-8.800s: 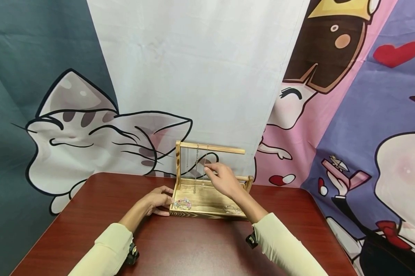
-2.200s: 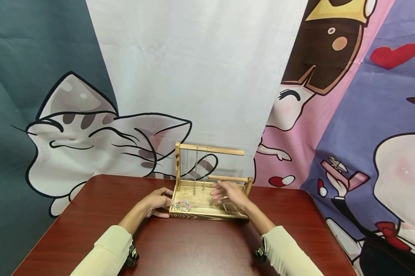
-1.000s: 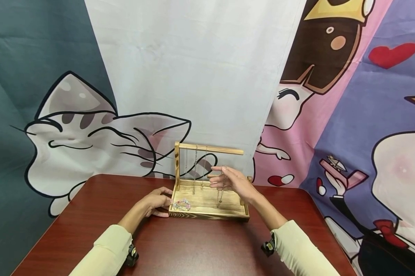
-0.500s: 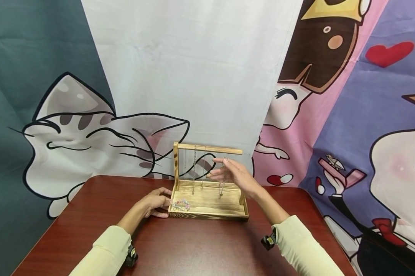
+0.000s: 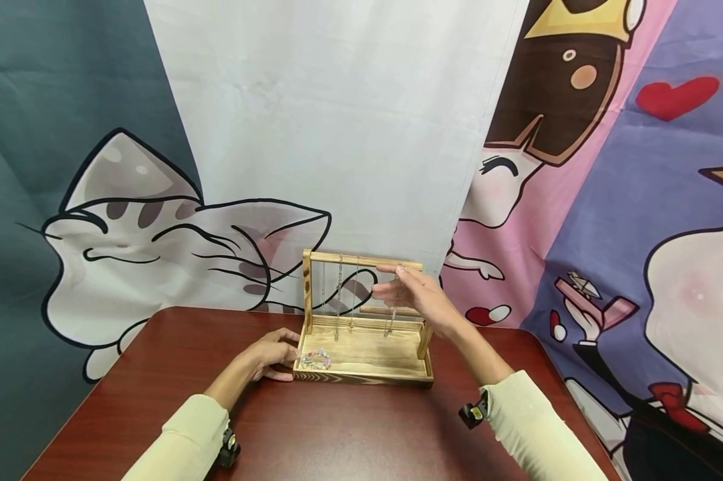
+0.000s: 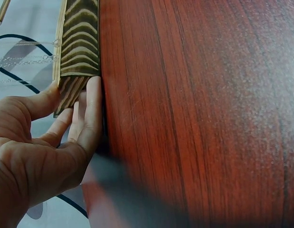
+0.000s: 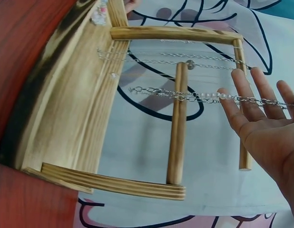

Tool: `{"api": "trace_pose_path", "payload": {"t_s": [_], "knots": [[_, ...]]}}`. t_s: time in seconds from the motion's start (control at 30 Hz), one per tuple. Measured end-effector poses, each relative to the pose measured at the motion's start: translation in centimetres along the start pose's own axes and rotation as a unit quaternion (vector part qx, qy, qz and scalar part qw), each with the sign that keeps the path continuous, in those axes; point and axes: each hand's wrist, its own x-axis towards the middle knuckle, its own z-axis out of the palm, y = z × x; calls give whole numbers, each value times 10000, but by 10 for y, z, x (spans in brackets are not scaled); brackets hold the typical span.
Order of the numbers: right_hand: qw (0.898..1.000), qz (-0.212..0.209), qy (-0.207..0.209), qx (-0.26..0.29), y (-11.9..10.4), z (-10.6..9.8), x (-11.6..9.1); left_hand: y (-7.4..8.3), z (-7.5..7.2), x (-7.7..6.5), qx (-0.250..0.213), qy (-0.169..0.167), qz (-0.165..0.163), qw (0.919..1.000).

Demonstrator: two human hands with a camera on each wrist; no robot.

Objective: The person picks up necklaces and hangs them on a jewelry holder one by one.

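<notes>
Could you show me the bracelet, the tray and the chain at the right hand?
Bracelet [image 5: 321,363], head view: on its beads.
Tray [image 5: 367,351], head view: on its bare floor.
Chain [image 7: 216,96], right wrist view: on its pale beads.

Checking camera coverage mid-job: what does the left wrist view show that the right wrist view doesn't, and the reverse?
Left wrist only: the palm of the bare left hand, its thumb and fingers at a corner of the striped brown wooden tray.

Right wrist only: the bare right hand, its silver chain necklace with white beads, and the pastel beaded bracelet.

Both: the tray, thin silver hanging chains, glossy red-brown wooden table and printed cloth backdrop.
</notes>
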Motion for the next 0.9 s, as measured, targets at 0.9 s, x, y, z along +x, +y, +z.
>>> {"api": "trace_pose_path", "payload": {"t_s": [0.9], "knots": [[9988,-298,345,-186,-35,-29,8,0,0,1,22,-20,5,10000]]}}
